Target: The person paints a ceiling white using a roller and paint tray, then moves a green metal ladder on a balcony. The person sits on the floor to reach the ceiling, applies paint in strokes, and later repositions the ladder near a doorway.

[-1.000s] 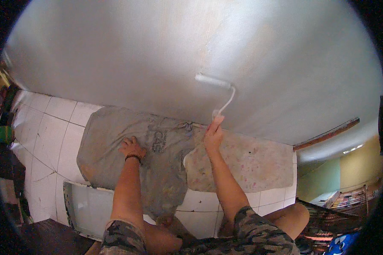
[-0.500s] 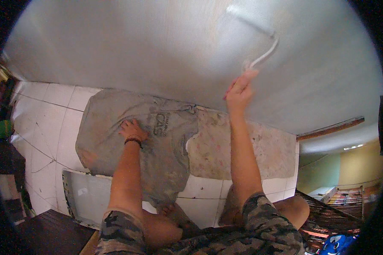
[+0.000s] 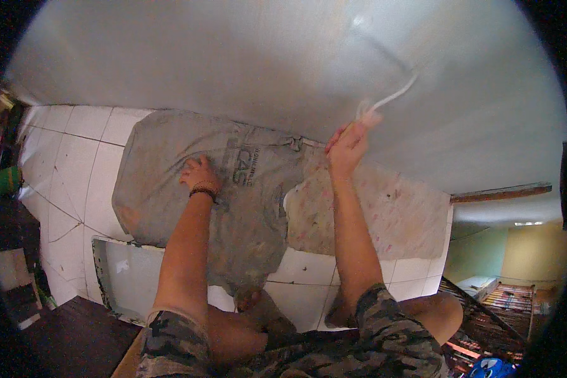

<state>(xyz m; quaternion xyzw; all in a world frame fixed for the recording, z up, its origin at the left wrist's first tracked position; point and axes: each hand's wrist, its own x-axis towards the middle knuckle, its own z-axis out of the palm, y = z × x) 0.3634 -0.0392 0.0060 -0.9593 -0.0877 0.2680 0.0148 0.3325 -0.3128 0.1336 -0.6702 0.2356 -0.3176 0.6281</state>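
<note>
My right hand (image 3: 348, 146) is closed round the handle of a paint roller (image 3: 397, 92), whose pale bent wire frame reaches up from my fist. The roller's head is blurred and pale against the grey-white wall (image 3: 189, 57); it looks to lie along the wall's surface. Lower and to the left, my left hand (image 3: 200, 174) rests palm down on a grey, stained cloth (image 3: 157, 164) spread over the floor, its fingers apart. The cloth looks like a T-shirt with dark print. A dark bracelet circles that wrist.
White floor tiles (image 3: 69, 164) run along the wall's foot. A paint-spotted sheet (image 3: 384, 214) lies right of the cloth. A whitish tray (image 3: 129, 271) with a chipped rim sits by my left forearm, beside a dark brown surface (image 3: 75, 343). A wooden strip (image 3: 501, 193) edges the wall's right end.
The roller and my right hand have come down the wall, toward the floor. My left hand stays on the cloth. The whole view has shifted slightly.
</note>
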